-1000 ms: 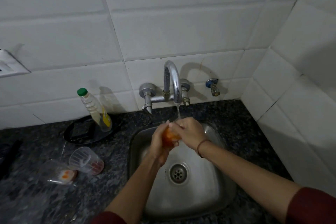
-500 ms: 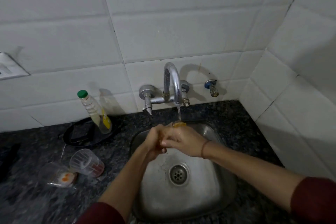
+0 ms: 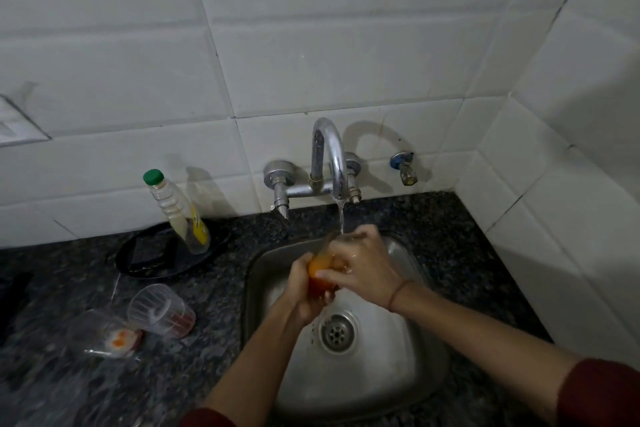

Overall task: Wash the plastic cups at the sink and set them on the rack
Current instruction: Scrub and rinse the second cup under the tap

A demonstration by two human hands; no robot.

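Over the steel sink both my hands hold a clear plastic cup with orange residue at its base, under the running tap. My left hand grips the cup from below and the left. My right hand curls over the cup's upper part, and water falls onto it. Two more clear plastic cups lie on their sides on the dark counter at the left: one with a reddish base and one with orange and white residue.
A tilted bottle with a green cap leans in a black round tray against the tiled wall. A small blue-handled valve sticks out right of the tap. White tiled walls close in at the back and right.
The hands have shifted a little lower from the spout and turned the cup, so its orange base now shows between them. Water keeps running.
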